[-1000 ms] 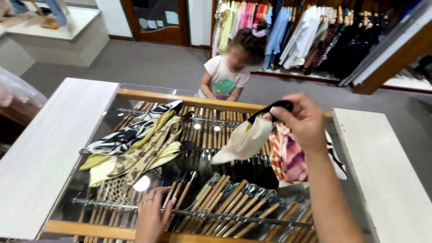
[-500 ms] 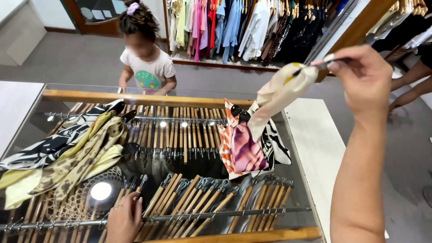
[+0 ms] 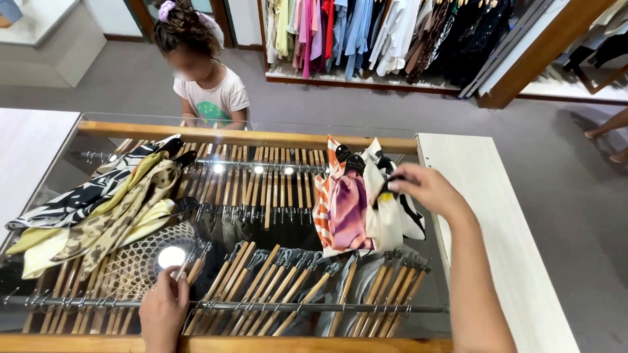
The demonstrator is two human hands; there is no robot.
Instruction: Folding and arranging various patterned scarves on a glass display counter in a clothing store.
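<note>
My right hand [image 3: 428, 191] pinches the black clip end of a cream scarf [image 3: 383, 219], which lies on the glass top beside a pink and orange patterned scarf [image 3: 343, 212]. Both scarves rest at the right end of the glass counter [image 3: 261, 134]. My left hand [image 3: 163, 314] rests at the near edge of the counter, fingers curled on the glass above wooden hangers [image 3: 275, 287]. Under the glass hang two rows of clothes on wooden hangers.
Several scarves in black-white, yellow and tan [image 3: 104, 202] lie spread at the left end. A child [image 3: 206, 78] stands behind the counter. White tops flank it left [image 3: 26, 150] and right [image 3: 497, 222]. A clothes rack [image 3: 379, 36] lines the back wall.
My right hand has come down from head height and laid the cream scarf on the glass beside the pink one. The view has swung a little left. My left hand stays put.
</note>
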